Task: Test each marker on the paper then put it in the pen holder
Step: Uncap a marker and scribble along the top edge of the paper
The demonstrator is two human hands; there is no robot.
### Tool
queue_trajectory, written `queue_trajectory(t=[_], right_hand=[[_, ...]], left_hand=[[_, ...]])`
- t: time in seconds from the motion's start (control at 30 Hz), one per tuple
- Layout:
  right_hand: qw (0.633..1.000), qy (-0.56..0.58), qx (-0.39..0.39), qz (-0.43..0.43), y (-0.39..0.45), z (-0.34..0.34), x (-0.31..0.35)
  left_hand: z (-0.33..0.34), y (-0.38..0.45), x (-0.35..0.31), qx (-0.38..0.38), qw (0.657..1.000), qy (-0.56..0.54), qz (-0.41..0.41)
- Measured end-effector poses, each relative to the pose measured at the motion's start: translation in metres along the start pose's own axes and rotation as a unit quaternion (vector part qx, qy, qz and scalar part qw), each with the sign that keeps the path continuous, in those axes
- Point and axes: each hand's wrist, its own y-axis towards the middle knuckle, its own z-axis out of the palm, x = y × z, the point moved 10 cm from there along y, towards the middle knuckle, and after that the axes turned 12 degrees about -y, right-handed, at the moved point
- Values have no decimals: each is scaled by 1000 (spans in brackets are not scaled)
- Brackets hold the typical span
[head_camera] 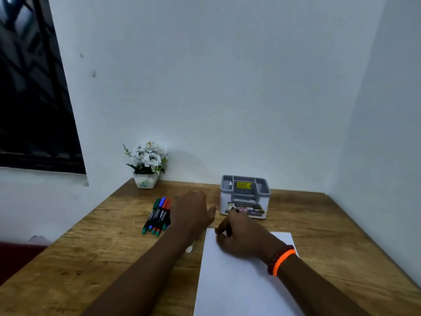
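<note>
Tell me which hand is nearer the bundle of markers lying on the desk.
Left. The left hand hovers right beside the bundle of markers, just to its right. The right hand is farther right, over the paper, holding a dark marker.

Your head camera: single view, looks forward and down from near edge of desk toward far wall corner, close.

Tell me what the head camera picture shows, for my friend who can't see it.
A person's right hand holds a dark marker over a white sheet of paper on a wooden table, while the left hand reaches over a bunch of coloured markers. Behind stand a grey plastic pen holder and a small white pot of white flowers.
</note>
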Motion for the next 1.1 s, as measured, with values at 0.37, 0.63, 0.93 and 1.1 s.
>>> queue_trajectory(t=[0.37,0.63,0.93,1.1], right_hand=[[999,0,-46,-10,3,11,-10],[998,9,-60,-13,7,14,-14],[999,17,-51,-5,6,14,-14],[991,80,-110,10,6,-3,-17]], left_hand=[[28,11,18,20,999,-32,-38],[13,13,26,6,999,-44,-28],[27,12,28,48,990,-122,-55],[19,12,30,56,930,-351,-95]])
